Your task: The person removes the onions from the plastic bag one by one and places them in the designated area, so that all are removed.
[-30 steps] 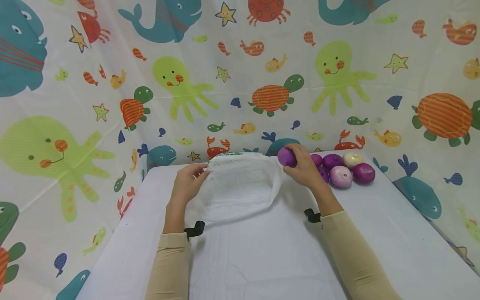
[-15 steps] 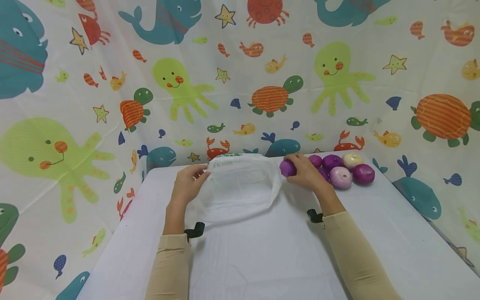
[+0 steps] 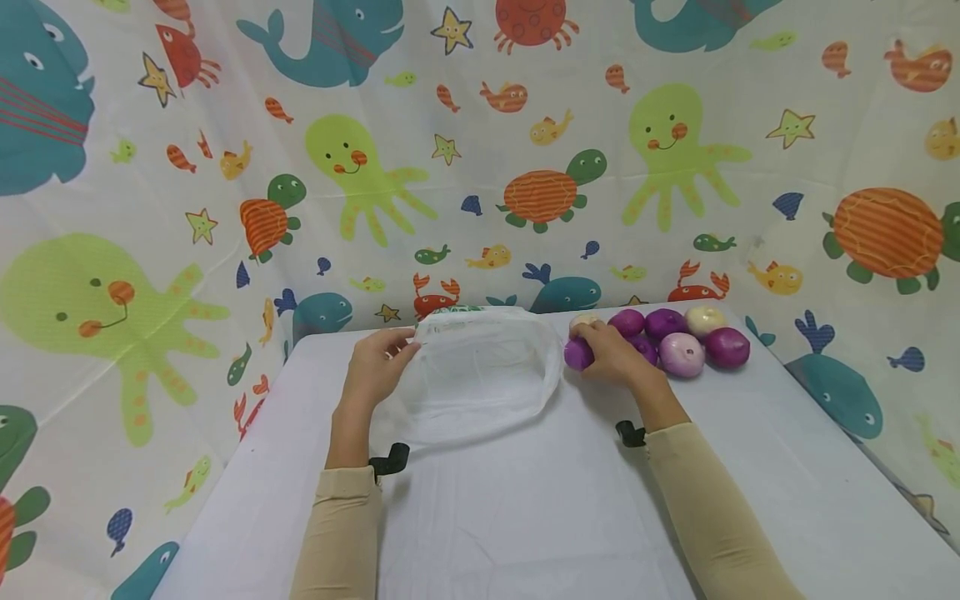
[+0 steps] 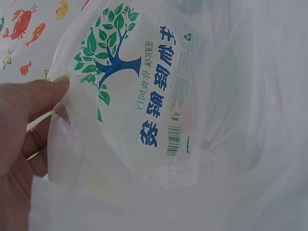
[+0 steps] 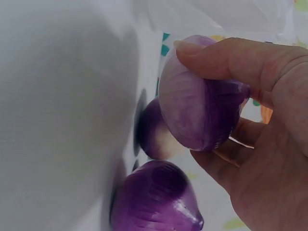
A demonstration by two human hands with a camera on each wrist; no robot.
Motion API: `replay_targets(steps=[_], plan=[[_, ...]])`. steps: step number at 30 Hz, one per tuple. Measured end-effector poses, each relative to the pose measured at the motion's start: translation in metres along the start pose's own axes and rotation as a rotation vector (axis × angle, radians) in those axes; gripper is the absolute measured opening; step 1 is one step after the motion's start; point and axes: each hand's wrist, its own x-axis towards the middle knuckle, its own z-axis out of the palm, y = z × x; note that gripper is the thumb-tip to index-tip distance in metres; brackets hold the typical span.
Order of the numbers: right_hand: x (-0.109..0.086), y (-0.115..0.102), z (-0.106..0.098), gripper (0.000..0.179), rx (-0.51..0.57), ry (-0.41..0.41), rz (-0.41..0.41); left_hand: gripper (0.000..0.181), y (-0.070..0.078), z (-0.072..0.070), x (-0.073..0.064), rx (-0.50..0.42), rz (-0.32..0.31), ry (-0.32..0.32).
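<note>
A white plastic bag (image 3: 480, 392) lies on the table with its mouth spread wide; in the left wrist view the bag (image 4: 120, 159) shows a printed green-and-blue tree. My left hand (image 3: 375, 367) pinches the left edge of its mouth between thumb and fingers. Just right of the bag, my right hand (image 3: 615, 354) grips a purple onion (image 3: 578, 354), thumb on one side and fingers on the other, low over the table. The right wrist view shows that onion (image 5: 192, 101) with two more purple onions behind and below it. Right-hand fingers hide part of a pale onion (image 3: 583, 320).
Several purple and pale onions (image 3: 681, 354) sit grouped at the back right of the white table (image 3: 517, 517), close to my right hand. A curtain (image 3: 480, 167) printed with sea animals hangs behind the table and along its sides.
My right hand has come down toward the table with the purple onion, shifting slightly right. A pale onion behind it has come into view. The left hand and bag stay put.
</note>
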Motion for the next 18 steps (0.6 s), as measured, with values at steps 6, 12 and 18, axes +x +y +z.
replay_targets(steps=[6,12,18], plan=[[0.001,0.004,0.004,0.07,-0.024,-0.019,0.041,0.036,0.0,-0.001,0.0,0.004,-0.001,-0.005],[0.003,0.006,0.01,0.07,-0.032,-0.028,0.05,0.035,-0.001,0.0,0.001,0.0,-0.009,-0.002],[0.003,0.005,0.012,0.073,-0.038,-0.017,0.046,0.035,-0.001,0.001,0.002,0.007,-0.01,0.003]])
